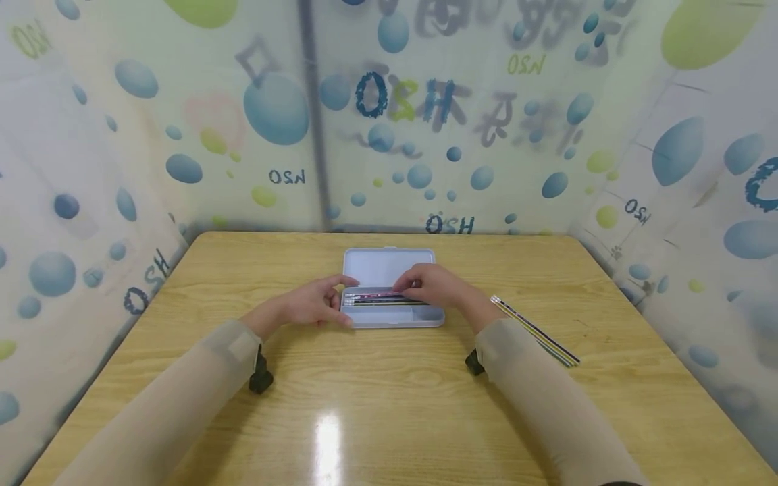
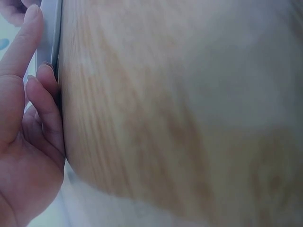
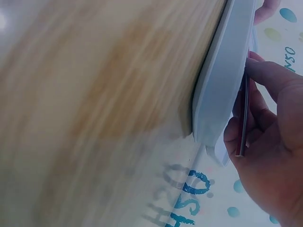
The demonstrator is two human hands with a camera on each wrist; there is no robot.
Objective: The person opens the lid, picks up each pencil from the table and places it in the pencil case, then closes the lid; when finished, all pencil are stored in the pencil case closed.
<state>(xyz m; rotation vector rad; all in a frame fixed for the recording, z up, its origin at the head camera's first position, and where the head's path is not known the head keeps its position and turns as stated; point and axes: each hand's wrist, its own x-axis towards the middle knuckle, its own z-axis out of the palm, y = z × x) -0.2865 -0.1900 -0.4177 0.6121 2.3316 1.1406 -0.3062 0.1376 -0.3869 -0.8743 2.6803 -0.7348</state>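
Note:
A pale pencil case (image 1: 392, 316) lies on the table with its lid (image 1: 385, 264) raised at the back. Several striped pencils (image 1: 379, 303) lie lengthwise in the rear part of its tray, their ends toward the left. My left hand (image 1: 311, 302) holds the case at its left end, thumb at the front corner and index finger at the back. Over the right half of the tray, my right hand (image 1: 434, 285) pinches a red pencil (image 3: 244, 123) between thumb and fingers. The right hand covers part of that pencil in the head view.
Several more pencils (image 1: 535, 331) lie slantwise on the wooden table (image 1: 389, 405), to the right of the case beside my right forearm. A printed curtain (image 1: 389, 155) with blue and green drops stands behind the table and along both sides.

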